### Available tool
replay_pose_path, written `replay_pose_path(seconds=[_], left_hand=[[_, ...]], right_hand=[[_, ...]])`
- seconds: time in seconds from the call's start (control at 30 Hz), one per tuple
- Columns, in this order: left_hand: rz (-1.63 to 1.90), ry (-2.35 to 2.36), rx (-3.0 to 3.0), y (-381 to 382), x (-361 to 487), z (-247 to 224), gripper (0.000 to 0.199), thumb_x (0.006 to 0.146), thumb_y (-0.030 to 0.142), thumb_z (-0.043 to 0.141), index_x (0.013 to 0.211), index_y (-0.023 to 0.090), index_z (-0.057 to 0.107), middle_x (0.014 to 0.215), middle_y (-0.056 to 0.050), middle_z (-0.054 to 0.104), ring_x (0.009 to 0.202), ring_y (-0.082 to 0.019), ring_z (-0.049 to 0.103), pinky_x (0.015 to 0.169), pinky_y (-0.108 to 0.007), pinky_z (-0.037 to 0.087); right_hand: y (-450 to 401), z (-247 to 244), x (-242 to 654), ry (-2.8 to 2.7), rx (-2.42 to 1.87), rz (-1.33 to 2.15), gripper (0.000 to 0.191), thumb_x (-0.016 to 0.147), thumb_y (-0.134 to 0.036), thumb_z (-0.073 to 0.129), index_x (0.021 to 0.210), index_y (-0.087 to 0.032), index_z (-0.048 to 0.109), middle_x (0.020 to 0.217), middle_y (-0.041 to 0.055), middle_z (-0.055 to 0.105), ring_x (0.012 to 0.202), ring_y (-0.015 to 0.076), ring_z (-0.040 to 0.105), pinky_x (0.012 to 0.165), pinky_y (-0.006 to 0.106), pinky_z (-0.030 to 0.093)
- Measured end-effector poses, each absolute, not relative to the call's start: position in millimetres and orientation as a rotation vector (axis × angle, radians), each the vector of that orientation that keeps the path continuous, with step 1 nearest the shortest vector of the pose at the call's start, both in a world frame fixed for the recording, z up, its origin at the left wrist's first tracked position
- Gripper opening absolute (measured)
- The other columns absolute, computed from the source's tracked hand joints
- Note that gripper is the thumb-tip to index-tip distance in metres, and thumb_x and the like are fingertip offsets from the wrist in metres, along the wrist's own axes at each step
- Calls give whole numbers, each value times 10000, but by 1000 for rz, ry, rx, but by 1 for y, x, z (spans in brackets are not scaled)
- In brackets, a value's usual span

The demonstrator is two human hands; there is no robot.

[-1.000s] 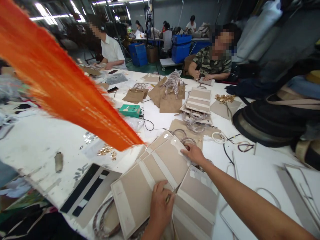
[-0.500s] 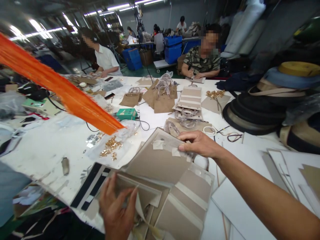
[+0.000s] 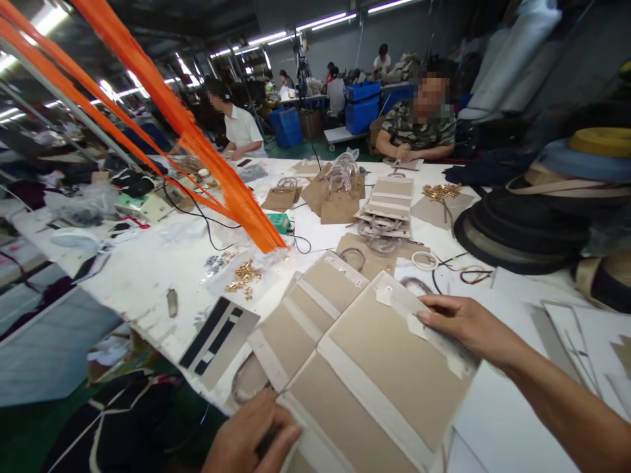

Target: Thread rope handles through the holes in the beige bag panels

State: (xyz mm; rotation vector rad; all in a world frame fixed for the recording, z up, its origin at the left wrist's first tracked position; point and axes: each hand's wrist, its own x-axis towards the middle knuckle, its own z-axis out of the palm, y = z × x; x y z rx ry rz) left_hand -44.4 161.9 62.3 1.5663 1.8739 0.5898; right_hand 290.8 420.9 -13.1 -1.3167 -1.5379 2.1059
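Observation:
A flat beige bag panel (image 3: 399, 368) with pale strips across it lies unfolded and tilted in front of me. My right hand (image 3: 461, 325) grips its far right edge, thumb on top, near white tape patches and a wrapped handle. At the near left edge, my left hand (image 3: 254, 430) is closed on the panel's border, its fingertips partly hidden. Beneath and to the left rests another beige panel (image 3: 315, 295) with similar strips and looped handles. A grey card with black stripes (image 3: 219, 341) lies left of it, apart from both hands.
Gold metal fittings (image 3: 244, 276) lie on plastic, with a small cylinder (image 3: 171, 302) nearer the left edge. Orange strands (image 3: 221, 171) hang across the left. Webbing rolls (image 3: 522, 223) stand at right, above white sheets (image 3: 497, 414). A co-worker in camouflage (image 3: 419, 125) sits opposite.
The panel now lies opened out, its strips facing up, with the second panel uncovered beneath. My left hand has gone from a raised flap to the near edge. The view has swung left.

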Motion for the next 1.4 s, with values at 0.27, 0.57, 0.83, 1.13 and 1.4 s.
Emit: replay_pose_path(seconds=[0.27,0.57,0.83,1.13,1.4], left_hand=[[760,2017,1010,164,-6,-90,289,815,446,649,717,177,686,968,-121,722,994,-297,646,950,-426,477],[1114,1825,353,190,49,-82,540,710,665,744,702,156,563,635,8,561,596,-127,475,592,-251,361],[1025,1881,596,195,48,-87,462,799,589,690,677,160,572,639,0,560,630,-144,513,619,-268,399],[884,1902,969,217,44,-95,499,867,276,621,1355,173,611,965,-54,723,894,-207,665,910,-354,501],[788,1803,1125,230,40,-107,208,949,316,563,912,195,729,893,-44,696,863,-200,628,809,-317,432]], right_hand=[[399,-170,270,-2071,-1523,1118,500,858,-493,528,1182,-183,750,1198,152,703,1129,355,631,1007,512,479],[300,-89,191,-1761,-1021,2129,518,817,-469,735,1246,-181,703,855,24,631,708,141,514,676,267,409],[304,-94,181,-1670,-1144,2134,286,770,-393,703,863,-123,714,635,-25,480,602,106,387,582,250,276],[327,-92,189,-1863,-1188,1854,246,817,-398,676,854,-161,730,817,29,630,744,154,521,707,280,385],[356,-101,193,-2220,-1106,1686,254,871,-327,673,1097,-221,718,901,17,667,829,163,601,776,276,432]])
